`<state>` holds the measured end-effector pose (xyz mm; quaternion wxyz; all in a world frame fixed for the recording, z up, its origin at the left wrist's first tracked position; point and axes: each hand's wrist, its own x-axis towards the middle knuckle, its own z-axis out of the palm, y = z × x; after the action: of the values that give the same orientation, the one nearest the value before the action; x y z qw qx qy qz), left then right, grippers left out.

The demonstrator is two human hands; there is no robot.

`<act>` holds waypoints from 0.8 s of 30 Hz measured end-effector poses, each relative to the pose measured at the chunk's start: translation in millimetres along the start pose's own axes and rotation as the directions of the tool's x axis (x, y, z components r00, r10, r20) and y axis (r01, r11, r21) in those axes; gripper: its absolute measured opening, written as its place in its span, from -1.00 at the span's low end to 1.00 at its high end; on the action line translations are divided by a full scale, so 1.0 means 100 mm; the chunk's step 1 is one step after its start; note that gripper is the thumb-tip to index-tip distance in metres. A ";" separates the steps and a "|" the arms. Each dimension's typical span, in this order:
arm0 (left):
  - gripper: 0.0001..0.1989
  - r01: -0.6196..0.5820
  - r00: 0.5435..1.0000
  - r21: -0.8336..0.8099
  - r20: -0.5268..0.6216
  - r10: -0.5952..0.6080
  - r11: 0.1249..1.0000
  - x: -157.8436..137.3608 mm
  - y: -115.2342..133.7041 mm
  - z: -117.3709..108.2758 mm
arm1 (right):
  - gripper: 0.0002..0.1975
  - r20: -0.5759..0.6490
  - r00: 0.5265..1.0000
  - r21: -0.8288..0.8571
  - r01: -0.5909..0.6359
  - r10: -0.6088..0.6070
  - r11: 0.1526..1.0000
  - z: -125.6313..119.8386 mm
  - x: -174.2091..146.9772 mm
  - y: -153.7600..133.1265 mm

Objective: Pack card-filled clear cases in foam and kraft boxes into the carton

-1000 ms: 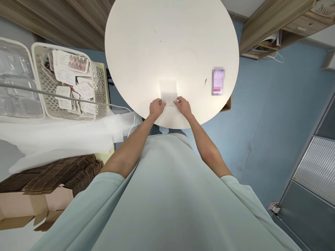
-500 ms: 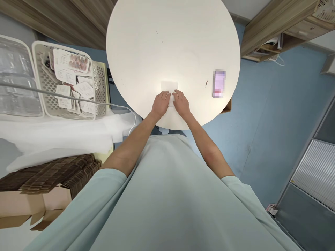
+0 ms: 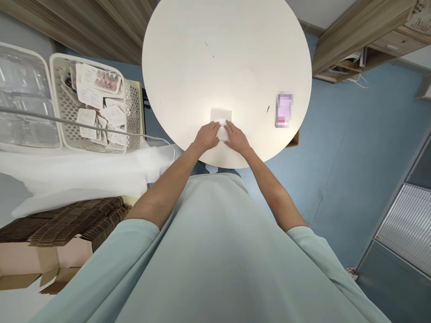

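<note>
A small white square sheet (image 3: 221,114) lies on the round white table (image 3: 222,54), near its front edge; I cannot tell whether it is paper or thin foam. My left hand (image 3: 207,136) holds its left side, fingers bent over it and thumb towards the near edge. Opposite, my right hand (image 3: 237,138) grips the right side in the same way. A gap between the two hands shows a brighter, seemingly folded part of the sheet. The fingers cover the sheet's side edges.
On the table's right lies a blurred-out phone-like object (image 3: 284,110), with a small dark scrap (image 3: 268,109) beside it. Left of the table stand a white basket (image 3: 133,110) of printed cards and a bin of clear plastic boxes (image 3: 25,80). A cable (image 3: 151,136) crosses there. Flattened cardboard (image 3: 77,220) lies lower left.
The view has shifted slightly. My hands have moved a little apart over the sheet, and the thumbs now sit lower, near its front edge.
</note>
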<state>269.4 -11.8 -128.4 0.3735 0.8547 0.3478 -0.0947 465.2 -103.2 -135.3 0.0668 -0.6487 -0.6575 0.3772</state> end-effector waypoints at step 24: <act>-0.50 0.297 0.944 -0.220 -0.079 -0.320 0.929 -0.23 -0.02 0.20 | -0.43 -0.162 0.945 0.214 -0.248 0.285 0.945 0.19 -0.35 -0.28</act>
<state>253.5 -36.9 -133.7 0.4195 0.7503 0.5064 -0.0673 437.0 -138.8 -118.7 0.1395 -0.7558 -0.5146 0.3801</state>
